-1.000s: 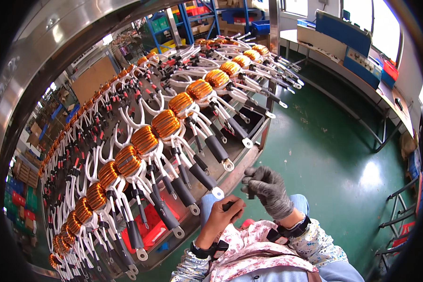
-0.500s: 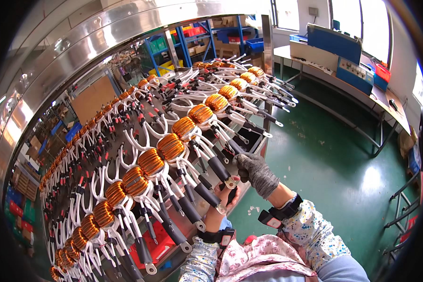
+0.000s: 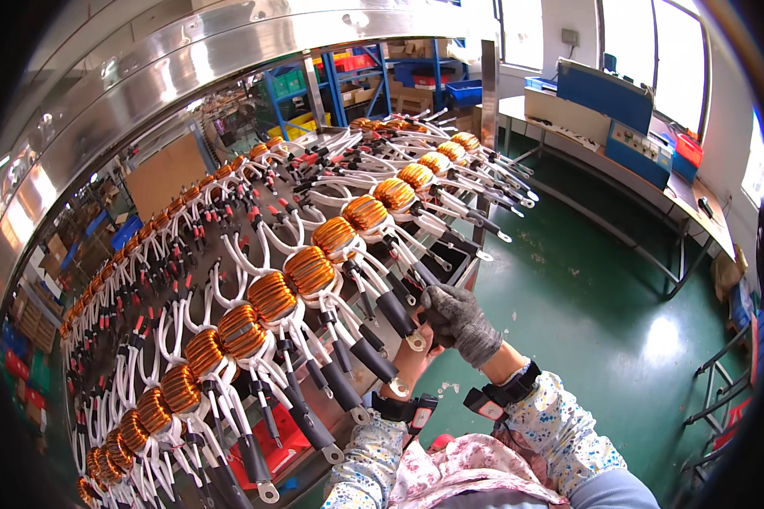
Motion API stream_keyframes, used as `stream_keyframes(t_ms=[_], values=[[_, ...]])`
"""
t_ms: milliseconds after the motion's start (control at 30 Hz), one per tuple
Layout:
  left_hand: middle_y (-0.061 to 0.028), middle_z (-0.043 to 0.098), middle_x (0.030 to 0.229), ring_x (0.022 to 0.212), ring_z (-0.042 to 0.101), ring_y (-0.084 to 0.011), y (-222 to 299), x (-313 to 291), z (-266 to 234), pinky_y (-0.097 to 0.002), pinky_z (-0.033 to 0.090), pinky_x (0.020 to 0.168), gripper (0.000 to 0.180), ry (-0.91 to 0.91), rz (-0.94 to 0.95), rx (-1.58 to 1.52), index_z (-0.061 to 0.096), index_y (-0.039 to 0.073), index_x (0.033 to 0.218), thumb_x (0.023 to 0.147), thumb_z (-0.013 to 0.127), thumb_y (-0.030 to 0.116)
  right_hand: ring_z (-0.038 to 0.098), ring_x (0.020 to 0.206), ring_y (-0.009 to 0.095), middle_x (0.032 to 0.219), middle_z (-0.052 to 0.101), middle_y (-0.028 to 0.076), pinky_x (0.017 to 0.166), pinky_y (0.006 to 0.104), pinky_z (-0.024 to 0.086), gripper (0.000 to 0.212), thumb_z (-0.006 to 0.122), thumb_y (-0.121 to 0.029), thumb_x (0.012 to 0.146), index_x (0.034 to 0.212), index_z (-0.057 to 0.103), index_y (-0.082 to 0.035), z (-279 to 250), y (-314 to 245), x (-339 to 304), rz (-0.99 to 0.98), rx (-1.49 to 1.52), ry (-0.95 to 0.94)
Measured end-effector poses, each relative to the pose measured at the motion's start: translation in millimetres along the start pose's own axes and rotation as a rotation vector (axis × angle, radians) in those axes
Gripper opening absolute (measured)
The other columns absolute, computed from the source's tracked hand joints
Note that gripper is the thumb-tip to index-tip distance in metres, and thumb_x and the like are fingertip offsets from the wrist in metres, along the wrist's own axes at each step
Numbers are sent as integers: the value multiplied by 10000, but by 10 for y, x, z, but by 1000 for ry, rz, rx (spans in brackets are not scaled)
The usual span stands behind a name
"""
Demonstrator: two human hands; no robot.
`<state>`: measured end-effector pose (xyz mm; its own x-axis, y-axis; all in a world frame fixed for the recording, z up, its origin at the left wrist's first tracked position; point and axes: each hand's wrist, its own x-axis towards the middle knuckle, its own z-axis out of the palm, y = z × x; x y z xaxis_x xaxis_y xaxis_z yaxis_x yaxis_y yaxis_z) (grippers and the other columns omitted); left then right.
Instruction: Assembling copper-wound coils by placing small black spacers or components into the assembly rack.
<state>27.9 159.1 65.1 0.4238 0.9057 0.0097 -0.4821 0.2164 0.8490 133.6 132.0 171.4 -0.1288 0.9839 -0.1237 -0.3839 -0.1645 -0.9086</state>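
Note:
My right hand (image 3: 464, 322), in a grey knit glove, is closed around the black-sleeved end of a white cable (image 3: 424, 273) at the table's right edge. Close below it is my left hand (image 3: 416, 356), mostly hidden behind hanging cables and the other hand, so its fingers do not show clearly. Copper-wound toroidal coils (image 3: 309, 270) lie in a long row left of my hands. Their white leads run toward me and end in black sleeves (image 3: 396, 314) with metal ring lugs (image 3: 416, 342).
A second row of coils (image 3: 174, 206) lies farther left. Beneath the near leads sits a red tray (image 3: 272, 445). A metal hood (image 3: 229, 64) spans above. Blue shelving (image 3: 331, 89) stands behind, and a workbench (image 3: 603, 148) is along the right wall, with green floor (image 3: 560, 280) between.
My right hand stays closed on the sleeved cable end. My left hand has moved up and right, closer to it. The view has shifted slightly.

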Motion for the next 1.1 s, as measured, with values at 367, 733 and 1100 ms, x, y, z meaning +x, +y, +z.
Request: stream_keyframes(t_ms=[367,733,1100], values=[[-25,503,741,548,425,-75,-100,47,-158,-188,294,454,201,-187,87,85,402,117,1107,932,396,216,528,544,125,699,557,19,514,241,471,252,494,-267,902,949,553,-26,-54,192,73,-70,18,67],[-13,512,727,567,468,-59,33,-45,-40,-177,300,447,212,-62,96,-21,433,109,1094,918,448,227,379,448,67,577,439,-28,400,215,310,230,513,-280,895,863,541,-54,56,46,-54,-43,11,82],[-10,493,675,508,396,-54,-7,5,-85,-180,283,427,289,-129,63,90,411,127,1167,925,429,285,406,569,73,680,453,-17,511,207,371,249,540,-269,877,959,534,-33,-91,225,71,-29,196,1]])
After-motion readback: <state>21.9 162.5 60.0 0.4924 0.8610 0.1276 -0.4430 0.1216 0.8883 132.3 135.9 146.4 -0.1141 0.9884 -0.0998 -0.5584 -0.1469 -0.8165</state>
